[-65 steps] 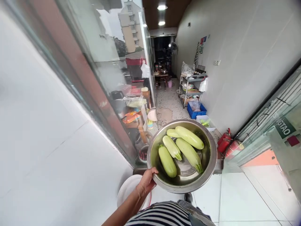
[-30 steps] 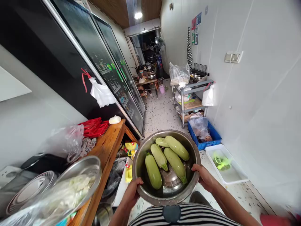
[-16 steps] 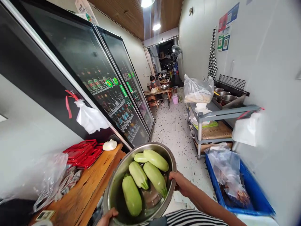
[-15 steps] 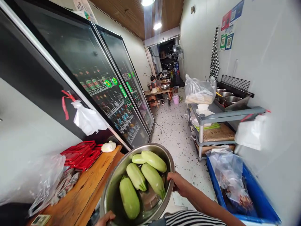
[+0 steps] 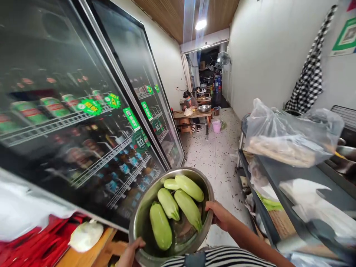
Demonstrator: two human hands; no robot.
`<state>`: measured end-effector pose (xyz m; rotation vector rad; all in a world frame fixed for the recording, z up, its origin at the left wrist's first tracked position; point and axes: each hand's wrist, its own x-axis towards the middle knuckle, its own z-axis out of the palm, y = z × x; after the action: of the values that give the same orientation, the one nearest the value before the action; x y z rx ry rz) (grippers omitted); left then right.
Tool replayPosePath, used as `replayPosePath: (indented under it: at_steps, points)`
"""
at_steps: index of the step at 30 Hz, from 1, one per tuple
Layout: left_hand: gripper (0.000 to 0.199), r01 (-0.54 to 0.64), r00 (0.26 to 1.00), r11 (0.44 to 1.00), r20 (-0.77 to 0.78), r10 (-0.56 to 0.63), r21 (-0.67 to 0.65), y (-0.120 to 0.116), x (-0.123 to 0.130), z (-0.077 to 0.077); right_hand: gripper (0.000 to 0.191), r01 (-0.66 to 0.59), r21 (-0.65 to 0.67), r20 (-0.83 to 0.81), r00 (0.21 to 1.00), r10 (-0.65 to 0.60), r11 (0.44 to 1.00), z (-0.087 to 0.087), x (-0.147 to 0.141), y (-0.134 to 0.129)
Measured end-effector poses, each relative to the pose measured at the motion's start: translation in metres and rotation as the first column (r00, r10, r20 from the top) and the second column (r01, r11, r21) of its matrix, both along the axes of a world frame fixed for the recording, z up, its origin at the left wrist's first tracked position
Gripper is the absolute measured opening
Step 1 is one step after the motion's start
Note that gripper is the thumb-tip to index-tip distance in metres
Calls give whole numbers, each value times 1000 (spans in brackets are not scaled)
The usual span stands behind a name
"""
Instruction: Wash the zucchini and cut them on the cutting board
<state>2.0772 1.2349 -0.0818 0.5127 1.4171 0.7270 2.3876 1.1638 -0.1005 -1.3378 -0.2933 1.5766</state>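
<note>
a wide metal bowl [image 5: 143, 218] is in the lower middle of the frame, just in front of a striped shirt [image 5: 228, 256]. its rim is smooth and dull silver, its inside is shiny and looks wet toward the bottom, and it appears tilted, with the left side lower in the frame. five pale green squashes [image 5: 160, 226] lie in it, whole and glossy, close together toward the top and left; part of the bare bottom shows at the lower right. the one nearest the left wall is plump and a deeper green, two beside it end in ribbed green stems, and the smallest is partly covered by a long one at the top.

the left hand [image 5: 130, 252] grips the rim at the lower left, thumb over the edge; its other fingers are hidden, so their spread cannot be told. the right hand [image 5: 218, 215] pinches the rim at the right, thumb on top and fingers curled together beneath.

a glass-door fridge [image 5: 111, 111] with cans and bottles fills the upper left. a white bundle [image 5: 86, 235] sits on a wooden table [image 5: 83, 258] at the lower left, beside red racks [image 5: 41, 244]. at the right, a gray cart [image 5: 280, 181] holds a clear plastic bag [image 5: 292, 137].
</note>
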Motion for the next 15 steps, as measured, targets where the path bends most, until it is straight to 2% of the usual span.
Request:
replayPosePath:
  at_steps: [3, 6, 8, 11, 15]
  points:
    - [21, 39, 999, 999, 6, -40, 33, 87, 80, -1, 20, 67, 7, 24, 997, -67, 998, 1, 72, 62]
    - [18, 91, 996, 995, -12, -91, 47, 169, 158, -11, 20, 103, 30, 35, 994, -104, 994, -8, 146, 131]
    - [17, 86, 996, 995, -25, -84, 49, 218, 208, -18, 20, 93, 48, 31, 995, -94, 995, -14, 196, 184]
    - [17, 25, 999, 999, -29, -24, 35, 284, 275, -19, 22, 46, 56, 14, 999, -46, 997, -15, 268, 270]
    - [15, -67, 997, 998, -48, 68, 21, 360, 349, -5, 26, -15, 60, -21, 1000, 16, 998, -13, 348, 384]
